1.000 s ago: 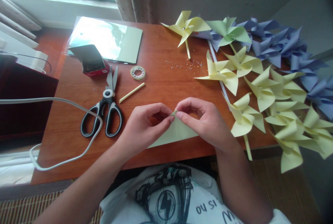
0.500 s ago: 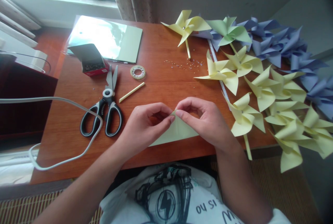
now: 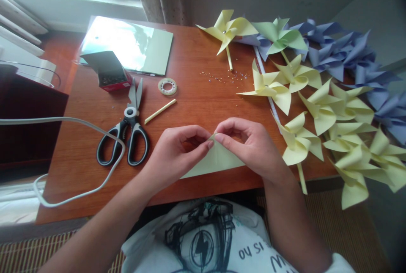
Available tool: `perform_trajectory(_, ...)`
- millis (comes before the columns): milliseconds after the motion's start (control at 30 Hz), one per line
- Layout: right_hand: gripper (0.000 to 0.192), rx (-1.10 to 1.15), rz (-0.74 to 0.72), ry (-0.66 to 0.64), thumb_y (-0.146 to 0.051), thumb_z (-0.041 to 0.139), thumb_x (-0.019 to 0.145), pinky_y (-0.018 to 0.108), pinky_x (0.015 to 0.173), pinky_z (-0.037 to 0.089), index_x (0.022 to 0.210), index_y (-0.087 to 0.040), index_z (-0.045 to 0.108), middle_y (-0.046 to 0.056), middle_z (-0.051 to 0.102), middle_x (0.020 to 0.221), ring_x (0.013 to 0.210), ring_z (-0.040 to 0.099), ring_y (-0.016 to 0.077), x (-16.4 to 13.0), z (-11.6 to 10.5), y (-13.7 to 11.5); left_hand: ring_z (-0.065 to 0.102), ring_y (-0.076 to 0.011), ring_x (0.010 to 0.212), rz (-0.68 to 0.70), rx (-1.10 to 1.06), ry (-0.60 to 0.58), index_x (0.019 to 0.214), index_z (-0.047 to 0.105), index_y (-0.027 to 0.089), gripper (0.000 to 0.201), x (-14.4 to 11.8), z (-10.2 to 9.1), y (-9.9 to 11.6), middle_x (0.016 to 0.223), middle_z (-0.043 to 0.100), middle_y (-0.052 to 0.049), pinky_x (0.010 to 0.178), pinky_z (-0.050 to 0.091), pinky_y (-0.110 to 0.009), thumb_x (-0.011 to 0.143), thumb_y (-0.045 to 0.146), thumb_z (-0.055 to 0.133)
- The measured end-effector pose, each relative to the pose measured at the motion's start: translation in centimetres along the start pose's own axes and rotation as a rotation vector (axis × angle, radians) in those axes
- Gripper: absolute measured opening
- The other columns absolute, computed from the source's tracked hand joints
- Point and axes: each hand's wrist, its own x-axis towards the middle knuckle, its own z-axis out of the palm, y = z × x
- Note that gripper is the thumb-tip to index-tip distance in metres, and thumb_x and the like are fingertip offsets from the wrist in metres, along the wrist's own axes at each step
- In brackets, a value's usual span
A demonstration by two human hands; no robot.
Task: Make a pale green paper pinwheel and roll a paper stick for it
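Observation:
A pale yellow folded paper sheet lies at the front edge of the wooden table. My left hand and my right hand both pinch its upper corner, fingertips meeting at the tip of the fold. Both wrists rest near the table's front edge. Most of the sheet is hidden under my hands.
Black-handled scissors, a yellow stick, a tape roll, an open box of pins and a shiny green sheet lie left. Small beads are scattered mid-table. Several yellow, green and blue pinwheels pile right. A white cable crosses the left.

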Motion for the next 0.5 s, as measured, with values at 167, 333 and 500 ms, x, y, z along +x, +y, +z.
perform_trajectory(167, 0.007, -0.147, -0.074, -0.03, -0.017, 0.067, 0.091, 0.026, 0.075, 0.051, 0.085, -0.02, 0.069, -0.001, 0.07, 0.084, 0.081, 0.065, 0.0143, 0.1, -0.6, -0.2, 0.058, -0.0117, 0.067, 0.009, 0.058, -0.013, 0.087, 0.074, 0.013, 0.008, 0.1, 0.0, -0.1, 0.076, 0.07, -0.001, 0.06, 0.047, -0.019, 0.084, 0.02, 0.073)
perform_trajectory(333, 0.013, -0.339, -0.184, -0.052, -0.009, 0.068, 0.088, 0.027, 0.075, 0.048, 0.081, -0.019, 0.07, -0.001, 0.071, 0.083, 0.081, 0.065, 0.0144, 0.4, -1.1, -0.5, 0.05, -0.0092, 0.059, 0.035, 0.212, -0.034, 0.084, 0.073, 0.014, 0.013, 0.3, -0.3, -0.3, 0.068, 0.065, 0.0, 0.053, 0.04, -0.018, 0.087, 0.026, 0.069)
perform_trajectory(500, 0.012, -0.336, -0.168, -0.022, -0.012, 0.067, 0.089, 0.028, 0.074, 0.049, 0.081, -0.02, 0.069, 0.0, 0.071, 0.082, 0.079, 0.066, 0.0158, 0.5, -1.0, -0.5, 0.052, -0.0109, 0.06, 0.014, 0.215, -0.02, 0.082, 0.073, 0.014, 0.02, 0.3, -0.5, -0.3, 0.069, 0.066, -0.001, 0.054, 0.042, -0.019, 0.088, 0.032, 0.068)
